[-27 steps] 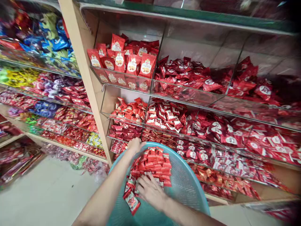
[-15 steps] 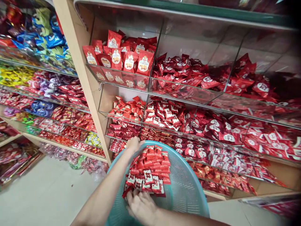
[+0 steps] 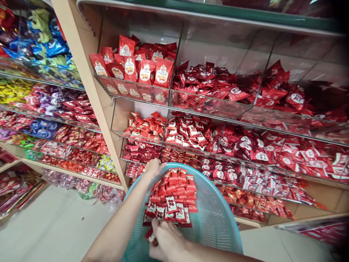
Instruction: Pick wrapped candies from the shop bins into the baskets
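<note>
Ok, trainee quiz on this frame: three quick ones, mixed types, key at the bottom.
1. Multiple choice: where is the left hand?
A) On the wooden upright
B) At the rim of the teal mesh basket
C) On the floor
2. True or false: the right hand is empty.
3. Short answer: which packets in the basket lie nearer the right hand, the black-lettered red packets or the white-fronted packets?

Key: 1. B. 2. False; it holds a red wrapped packet. 3. The white-fronted packets.
</note>
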`<state>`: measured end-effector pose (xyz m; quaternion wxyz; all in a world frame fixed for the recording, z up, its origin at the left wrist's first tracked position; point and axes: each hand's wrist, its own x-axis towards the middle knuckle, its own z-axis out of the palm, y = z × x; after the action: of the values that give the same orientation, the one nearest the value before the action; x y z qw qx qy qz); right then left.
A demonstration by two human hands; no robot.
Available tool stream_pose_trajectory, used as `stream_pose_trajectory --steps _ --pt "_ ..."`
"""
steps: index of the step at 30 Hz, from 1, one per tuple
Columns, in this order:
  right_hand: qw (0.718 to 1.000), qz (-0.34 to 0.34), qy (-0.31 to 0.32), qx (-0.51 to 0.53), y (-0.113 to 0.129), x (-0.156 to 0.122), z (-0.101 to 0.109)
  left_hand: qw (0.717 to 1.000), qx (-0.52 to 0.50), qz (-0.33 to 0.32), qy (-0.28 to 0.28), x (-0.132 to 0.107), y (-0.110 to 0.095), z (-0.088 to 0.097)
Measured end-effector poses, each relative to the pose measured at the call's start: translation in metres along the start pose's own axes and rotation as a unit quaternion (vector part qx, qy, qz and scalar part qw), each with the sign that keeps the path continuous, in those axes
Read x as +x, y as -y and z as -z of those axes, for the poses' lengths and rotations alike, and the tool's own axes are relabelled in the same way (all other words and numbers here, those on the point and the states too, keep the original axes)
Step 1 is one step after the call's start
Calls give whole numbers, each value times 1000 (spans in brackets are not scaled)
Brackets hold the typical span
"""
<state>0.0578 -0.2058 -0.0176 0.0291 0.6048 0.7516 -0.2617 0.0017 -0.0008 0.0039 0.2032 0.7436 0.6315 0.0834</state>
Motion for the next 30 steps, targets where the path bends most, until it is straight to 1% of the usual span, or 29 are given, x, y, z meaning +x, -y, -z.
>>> stream_pose_trajectory --steps 2,5,8,11,17,20,22,23,25,26,28,29,30 --pt "999 -26 -5 22 -16 -14 18 1000 -1 3 7 0 0 1" --pt "996 -87 -19 23 -54 -28 39 1000 -4 4 11 -1 0 1" --pt "987 -160 -27 -5 -91 -34 46 1000 -6 6 4 -1 0 0" --pt "979 -200 -34 -25 -115 -32 44 1000 -3 2 3 0 0 0" --pt "973 -225 -38 -34 -131 -11 37 1000 -2 2 2 -2 1 2" --pt "973 -219 -53 -45 -135 -7 31 1000 -7 3 6 -2 1 3" --pt "974 -211 -64 -56 -134 -7 33 1000 -9 4 7 -1 1 4" --pt "974 -208 -68 -61 -132 -8 37 1000 -10 3 7 -1 1 3" --pt "975 -200 -68 -66 -125 -11 56 1000 -10 -2 6 -1 2 3" --pt "977 -193 -66 -69 -121 -12 71 1000 -11 -5 6 -1 2 3" --pt "980 -168 -76 -73 -111 -14 110 1000 -13 -7 6 -1 2 3" --pt "980 -157 -94 -75 -106 -14 132 1000 -13 -7 5 -1 2 3" --pt "979 -139 -136 -68 -102 -14 154 1000 -14 -5 5 -2 2 4"
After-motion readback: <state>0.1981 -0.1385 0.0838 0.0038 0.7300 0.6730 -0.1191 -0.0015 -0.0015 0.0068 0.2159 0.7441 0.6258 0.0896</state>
